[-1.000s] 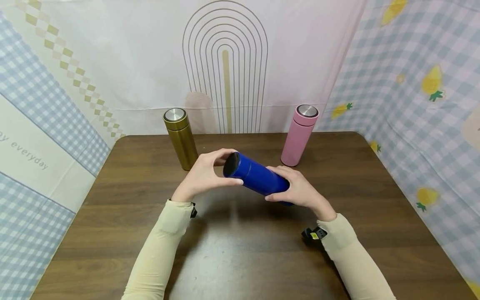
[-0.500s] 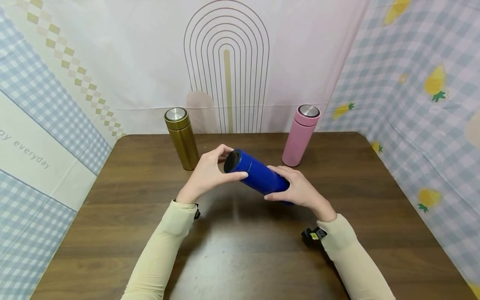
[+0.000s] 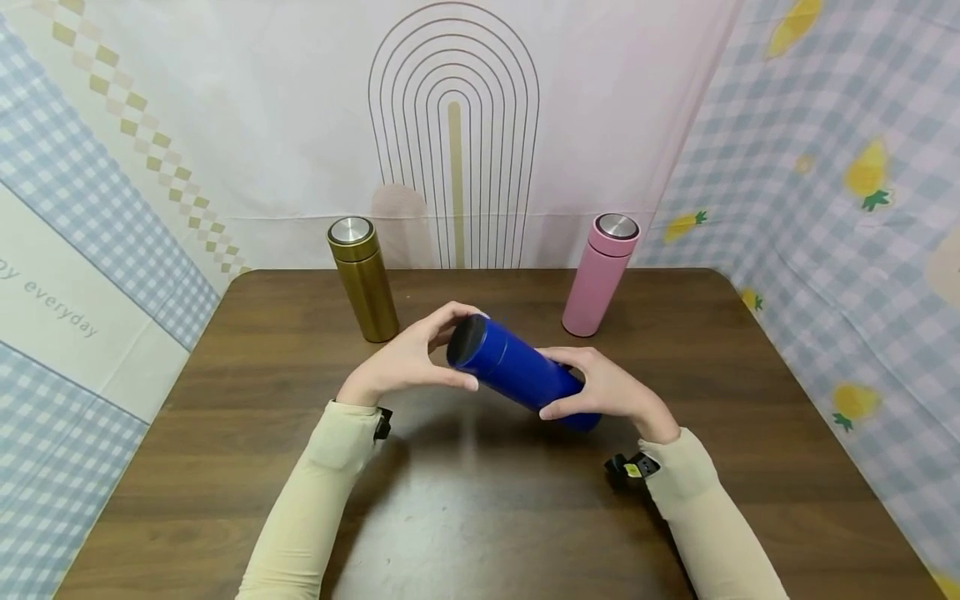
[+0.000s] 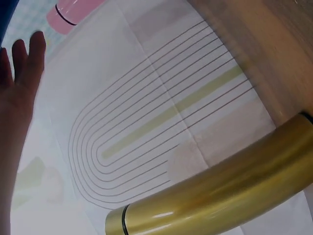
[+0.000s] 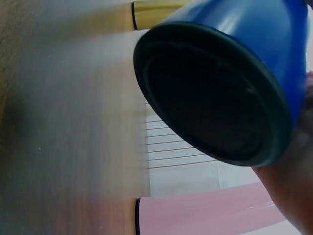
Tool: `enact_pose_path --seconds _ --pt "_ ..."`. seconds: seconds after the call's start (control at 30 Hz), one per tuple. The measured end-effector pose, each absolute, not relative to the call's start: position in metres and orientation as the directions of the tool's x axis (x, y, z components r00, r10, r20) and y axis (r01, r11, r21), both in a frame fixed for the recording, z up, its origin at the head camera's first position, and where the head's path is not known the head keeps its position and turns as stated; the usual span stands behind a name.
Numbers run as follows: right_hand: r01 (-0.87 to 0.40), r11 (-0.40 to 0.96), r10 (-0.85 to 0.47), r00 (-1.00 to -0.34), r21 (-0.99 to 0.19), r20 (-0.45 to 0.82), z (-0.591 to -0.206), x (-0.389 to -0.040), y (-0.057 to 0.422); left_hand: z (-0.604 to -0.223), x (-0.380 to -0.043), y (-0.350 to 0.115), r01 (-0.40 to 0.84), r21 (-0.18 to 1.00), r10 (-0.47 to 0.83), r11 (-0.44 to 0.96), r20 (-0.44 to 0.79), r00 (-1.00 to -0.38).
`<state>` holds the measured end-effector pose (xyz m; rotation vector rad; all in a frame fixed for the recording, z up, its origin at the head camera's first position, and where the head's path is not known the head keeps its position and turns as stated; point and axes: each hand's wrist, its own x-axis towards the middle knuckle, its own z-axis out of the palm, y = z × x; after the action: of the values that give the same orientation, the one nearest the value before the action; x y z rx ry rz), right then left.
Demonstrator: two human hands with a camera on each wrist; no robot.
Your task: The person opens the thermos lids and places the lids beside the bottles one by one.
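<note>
A blue vacuum flask is held tilted above the table, its dark-topped lid end raised to the left. My right hand grips its lower body, thumb on the near side and fingers on the far side. Around the lid end curves my left hand, thumb below and fingers above, the palm apart from the lid's top. In the right wrist view the flask's black base faces the camera. The left wrist view shows several left fingers beside a sliver of blue at the corner.
A gold flask stands upright at the back left of the wooden table. A pink flask stands upright at the back right. Patterned cloth hangs behind the table and along both sides.
My left thumb rises slightly along the lid, then drops to its lower side. The blue flask and right hand have come slightly lower in the head view; the other flasks stay put.
</note>
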<state>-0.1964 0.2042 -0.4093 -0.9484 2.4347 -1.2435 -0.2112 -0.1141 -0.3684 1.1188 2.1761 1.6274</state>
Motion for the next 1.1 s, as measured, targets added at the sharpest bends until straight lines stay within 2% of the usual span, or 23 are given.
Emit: enact_pose_path --seconds 0.13,0.27,0.4,0.6,0.93,1.1 --pt "-0.454 0.414 -0.682 -0.728 -0.789 0.061 -0.407 -0.197 0.204 -0.368 -0.211 -0.117 0.435 0.898 0.735 0.060 0.256 -0.628" --pt "-0.448 0.417 -0.674 -0.736 -0.791 0.061 -0.408 -0.197 0.203 -0.368 -0.211 -0.115 0.471 0.880 0.727 0.061 0.284 -0.625" --pt "-0.439 0.432 -0.661 -0.748 -0.788 0.055 -0.410 -0.198 0.204 -0.369 -0.211 -0.111 0.539 0.834 0.678 0.113 0.332 -0.656" --pt "-0.451 0.423 -0.661 -0.747 -0.786 0.073 -0.410 -0.199 0.205 -0.368 -0.211 -0.108 0.562 0.810 0.613 0.166 0.362 -0.703" --pt "-0.454 0.469 -0.608 -0.788 -0.757 0.096 -0.415 -0.198 0.206 -0.368 -0.209 -0.103 0.511 0.796 0.516 0.325 0.303 -0.801" --pt "-0.465 0.482 -0.583 -0.803 -0.742 0.125 -0.417 -0.198 0.204 -0.367 -0.206 -0.100 0.432 0.807 0.394 0.403 0.272 -0.878"
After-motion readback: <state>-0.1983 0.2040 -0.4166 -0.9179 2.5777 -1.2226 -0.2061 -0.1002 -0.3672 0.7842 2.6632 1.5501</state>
